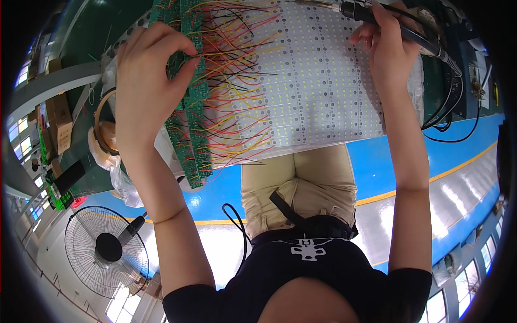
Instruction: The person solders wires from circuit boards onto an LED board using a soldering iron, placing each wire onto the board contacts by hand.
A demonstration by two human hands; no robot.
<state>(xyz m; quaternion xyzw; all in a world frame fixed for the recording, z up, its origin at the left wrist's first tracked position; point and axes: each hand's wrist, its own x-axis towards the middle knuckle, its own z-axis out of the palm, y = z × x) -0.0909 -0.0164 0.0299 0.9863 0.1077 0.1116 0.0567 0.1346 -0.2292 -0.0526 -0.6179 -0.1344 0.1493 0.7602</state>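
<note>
My right hand (pixel 397 59) grips a soldering iron (pixel 360 12) with a black handle. Its metal shaft points left, toward the far edge of the work. Over the green circuit boards (pixel 198 124), my left hand (pixel 148 81) has thumb and index finger pinched together on what looks like a thin wire (pixel 207 54). The boards stand in a long row running from far to near. Many red, yellow and black wires (pixel 242 110) fan out from them to the right. Beneath the wires lies a pale sheet (pixel 323 102) dotted with small yellowish and dark marks.
A roll of tape (pixel 102 126) and crumpled clear plastic (pixel 125 185) lie left of the boards. Black cables (pixel 449 105) hang at the right. A standing fan (pixel 107 247) is at the lower left. Cardboard boxes (pixel 59 121) sit at the far left.
</note>
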